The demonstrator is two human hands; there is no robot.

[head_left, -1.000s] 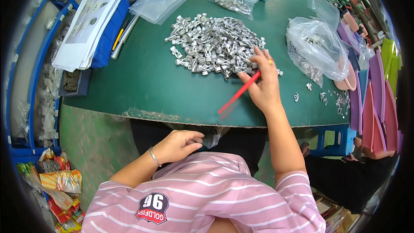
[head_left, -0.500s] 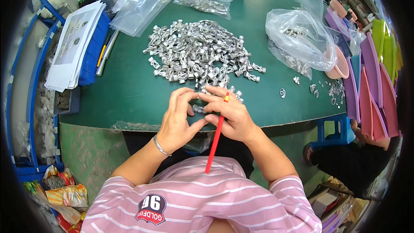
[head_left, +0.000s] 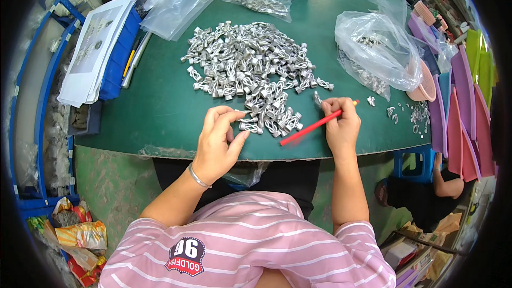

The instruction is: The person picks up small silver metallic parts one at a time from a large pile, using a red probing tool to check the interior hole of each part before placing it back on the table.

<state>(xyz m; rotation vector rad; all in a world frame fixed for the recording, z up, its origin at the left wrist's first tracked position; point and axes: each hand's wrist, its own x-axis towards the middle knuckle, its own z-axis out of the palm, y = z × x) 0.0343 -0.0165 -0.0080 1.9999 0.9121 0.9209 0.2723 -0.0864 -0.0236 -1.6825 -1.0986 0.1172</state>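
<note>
My left hand [head_left: 217, 141] is at the near edge of the metal heap, thumb and forefinger apart, their tips beside a small metal piece [head_left: 249, 127]. Further right, my right hand [head_left: 343, 127] is closed around a red pencil [head_left: 312, 129] with a yellow band near its upper end. A small silver metal piece [head_left: 318, 98] shows at its fingertips; whether they grip it is hard to tell. Ahead of my hands lies a large heap of silver metal parts [head_left: 248, 56], looped with ribbed ends. A smaller cluster [head_left: 272, 109] of the same parts spills toward me.
Clear plastic bags [head_left: 376, 48] with metal parts lie at the right, by a pink basket [head_left: 424, 85] and small loose pieces [head_left: 420, 114]. On the left, papers [head_left: 93, 48] lean on a blue bin [head_left: 118, 64]. A blue stool [head_left: 413, 162] and another person [head_left: 416, 197] are at lower right.
My right hand has moved right, away from my left hand, carrying the red pencil, which now slants. My left hand stays near the cluster, which is now more exposed.
</note>
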